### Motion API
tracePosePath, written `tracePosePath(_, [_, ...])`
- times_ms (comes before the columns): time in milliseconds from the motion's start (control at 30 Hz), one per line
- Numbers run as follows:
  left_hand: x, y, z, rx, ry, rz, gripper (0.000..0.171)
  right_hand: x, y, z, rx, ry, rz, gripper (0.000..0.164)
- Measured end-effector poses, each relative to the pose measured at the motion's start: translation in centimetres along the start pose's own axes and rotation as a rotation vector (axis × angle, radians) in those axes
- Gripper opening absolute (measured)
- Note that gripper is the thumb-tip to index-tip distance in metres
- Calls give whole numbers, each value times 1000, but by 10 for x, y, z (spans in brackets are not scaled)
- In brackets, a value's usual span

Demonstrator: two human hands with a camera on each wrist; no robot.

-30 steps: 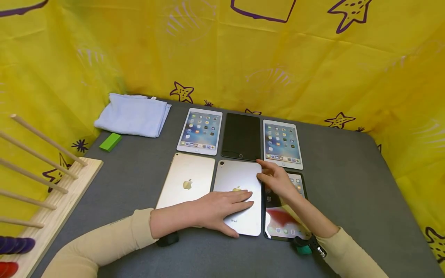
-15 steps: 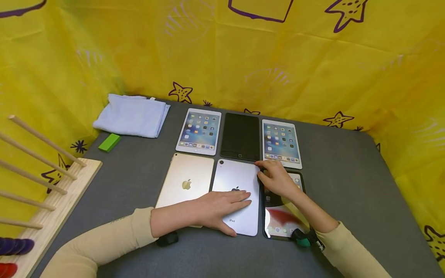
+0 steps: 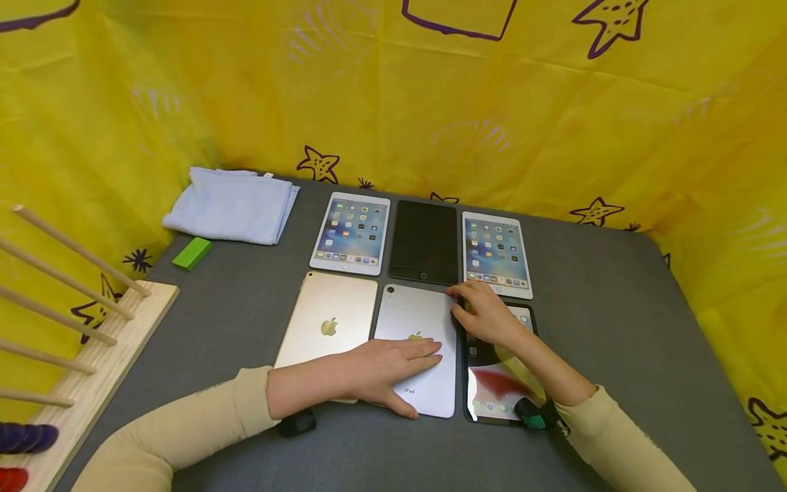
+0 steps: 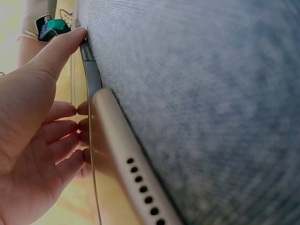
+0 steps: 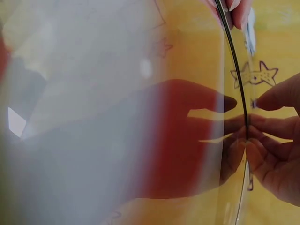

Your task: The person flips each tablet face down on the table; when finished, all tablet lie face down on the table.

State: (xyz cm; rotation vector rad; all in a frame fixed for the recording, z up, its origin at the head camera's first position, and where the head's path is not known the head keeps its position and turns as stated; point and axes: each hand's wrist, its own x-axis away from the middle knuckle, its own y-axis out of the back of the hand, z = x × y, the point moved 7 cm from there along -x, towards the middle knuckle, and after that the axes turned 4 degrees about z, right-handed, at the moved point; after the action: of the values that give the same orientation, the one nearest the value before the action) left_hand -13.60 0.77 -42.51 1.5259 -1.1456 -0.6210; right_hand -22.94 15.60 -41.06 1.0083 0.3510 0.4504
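My left hand (image 3: 384, 372) rests with spread fingers on the pale lavender tablet (image 3: 418, 311), which lies back up in the near row's middle. In the left wrist view the thumb (image 4: 63, 47) reaches that tablet's near edge. My right hand (image 3: 486, 313) touches the same tablet's far right corner with slightly bent fingers. Its forearm crosses a dark-edged tablet (image 3: 492, 383) whose lit screen mirrors the hand in the right wrist view. Under the left wrist lies a gold tablet (image 3: 332, 301), back up, partly hidden by the forearm.
Behind stand in a row a white tablet (image 3: 352, 232), a black-screened tablet (image 3: 424, 239) and another white tablet (image 3: 496, 253), all face up. A folded blue cloth (image 3: 230, 208), a green block (image 3: 192, 253) and a wooden peg rack (image 3: 132, 328) are at the left. Yellow fabric (image 3: 393, 102) walls the table.
The lavender tablet has shifted slightly left, widening the gap to the lit tablet beside it. My right fingertips have moved a little left and nearer at its corner. The left hand stays on it.
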Motion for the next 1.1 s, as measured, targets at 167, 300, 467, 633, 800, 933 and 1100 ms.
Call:
tracePosePath(167, [0, 0, 0, 21, 7, 9, 91, 0, -1, -2, -15, -5, 9, 27])
tracePosePath(300, [-1, 0, 0, 28, 16, 6, 92, 0, -1, -3, -17, -7, 13, 28])
tracePosePath(467, [-2, 0, 0, 13, 24, -6, 92, 0, -1, -3, -15, -8, 17, 29])
tracePosePath(633, [-3, 0, 0, 6, 25, -7, 92, 1, 0, -2, -20, -4, 18, 30])
tracePosePath(800, [-3, 1, -1, -13, 12, -6, 92, 3, 1, -5, -39, -26, 31, 32])
tracePosePath(933, [-4, 3, -2, -28, -1, -23, 87, 5, 2, -9, -75, -51, 41, 33])
tracePosePath(1100, [-8, 10, -2, 28, 4, -77, 71, 11, 10, -13, -180, -59, 27, 34])
